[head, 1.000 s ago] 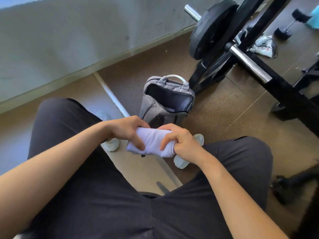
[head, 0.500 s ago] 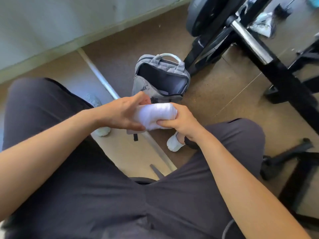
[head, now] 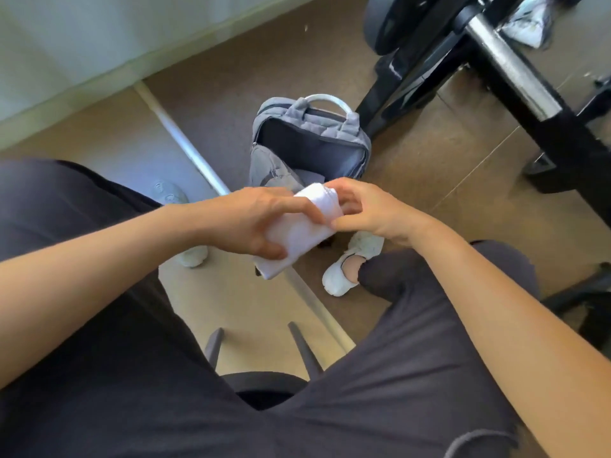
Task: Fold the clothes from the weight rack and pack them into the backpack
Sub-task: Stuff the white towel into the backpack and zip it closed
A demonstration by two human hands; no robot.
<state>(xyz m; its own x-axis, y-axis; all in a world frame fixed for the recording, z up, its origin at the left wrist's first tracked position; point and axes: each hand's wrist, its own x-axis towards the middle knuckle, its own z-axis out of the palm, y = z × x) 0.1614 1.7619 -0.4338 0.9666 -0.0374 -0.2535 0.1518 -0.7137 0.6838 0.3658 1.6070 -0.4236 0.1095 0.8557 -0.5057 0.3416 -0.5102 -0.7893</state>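
Note:
A rolled white garment [head: 297, 233] is held in the air above the floor, between my knees. My left hand [head: 251, 223] grips it from the left, fingers over the top and thumb underneath. My right hand [head: 367, 213] pinches its far right end with curled fingers. Just beyond the hands a grey backpack [head: 310, 143] stands on the floor with its main compartment unzipped and gaping, dark inside. The black weight rack [head: 515, 94] with a steel bar rises at the upper right.
A black weight plate [head: 390, 24] leans on the rack beside the backpack. A crumpled light item [head: 529, 21] lies behind the bar. My white shoes [head: 350, 269] flank a floor strip; the chair base [head: 264, 381] sits below me. A wall runs along the upper left.
The roll has turned from lying level to slanting, its right end raised toward the backpack. My left hand now wraps its middle and my right hand has slid to its far tip.

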